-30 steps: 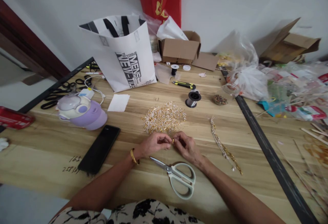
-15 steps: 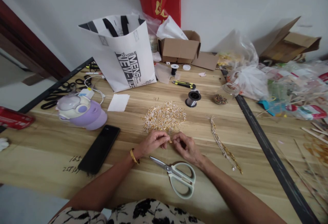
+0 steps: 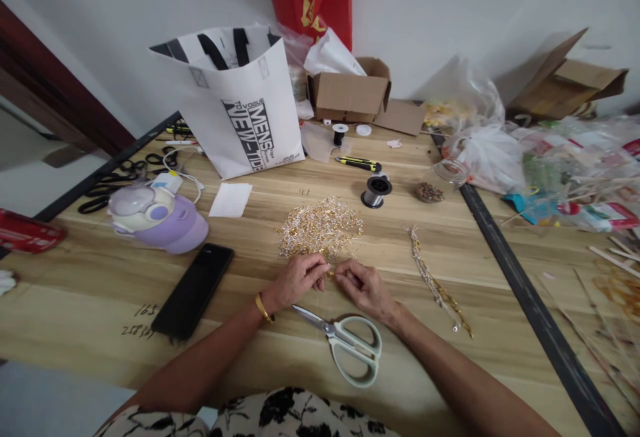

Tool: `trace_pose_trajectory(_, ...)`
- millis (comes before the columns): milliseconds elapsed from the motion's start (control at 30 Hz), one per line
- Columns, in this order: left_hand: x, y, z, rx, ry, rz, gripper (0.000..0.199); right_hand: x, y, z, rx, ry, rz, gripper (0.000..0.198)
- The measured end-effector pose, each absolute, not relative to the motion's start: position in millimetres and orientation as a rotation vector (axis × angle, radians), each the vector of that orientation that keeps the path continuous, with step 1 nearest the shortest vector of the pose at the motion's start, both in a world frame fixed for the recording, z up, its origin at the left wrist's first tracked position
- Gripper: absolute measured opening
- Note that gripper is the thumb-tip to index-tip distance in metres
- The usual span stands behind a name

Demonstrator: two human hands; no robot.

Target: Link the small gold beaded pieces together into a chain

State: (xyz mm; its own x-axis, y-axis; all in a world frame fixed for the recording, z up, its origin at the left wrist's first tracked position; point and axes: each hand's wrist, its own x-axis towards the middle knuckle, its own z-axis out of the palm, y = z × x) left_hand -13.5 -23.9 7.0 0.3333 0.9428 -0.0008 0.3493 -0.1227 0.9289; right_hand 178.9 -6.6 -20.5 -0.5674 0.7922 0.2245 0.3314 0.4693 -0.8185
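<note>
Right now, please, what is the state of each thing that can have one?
Left hand: fingers pinched on small gold pieces
Right hand: fingers curled, grip unclear
Scissors: lying flat, blades seemingly closed
Phone: lying flat, no lit screen
White bag: upright, open
Middle cardboard box: open
Bead pile: loose

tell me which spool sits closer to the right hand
The black-rimmed spool with silvery winding; the white-topped spool with dark winding stands farther back, beyond the yellow-and-black cutter.
</note>
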Motion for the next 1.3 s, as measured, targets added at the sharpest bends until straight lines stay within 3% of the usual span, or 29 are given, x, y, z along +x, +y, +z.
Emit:
trace_pose_trajectory(533, -10.1, -26.6, 4.1, 1.850, 1.409, 0.694, 0.029, 181.6, -8.0, -19.8, -0.832, -2.231, 1.096, 0.019)
trace_pose_trajectory(1300, -4.5, -33.8, 12.1, 1.669, 1.176, 0.746, 0.027, 172.2, -8.8, -17.3, -0.943, -1.953, 1.352, 0.029)
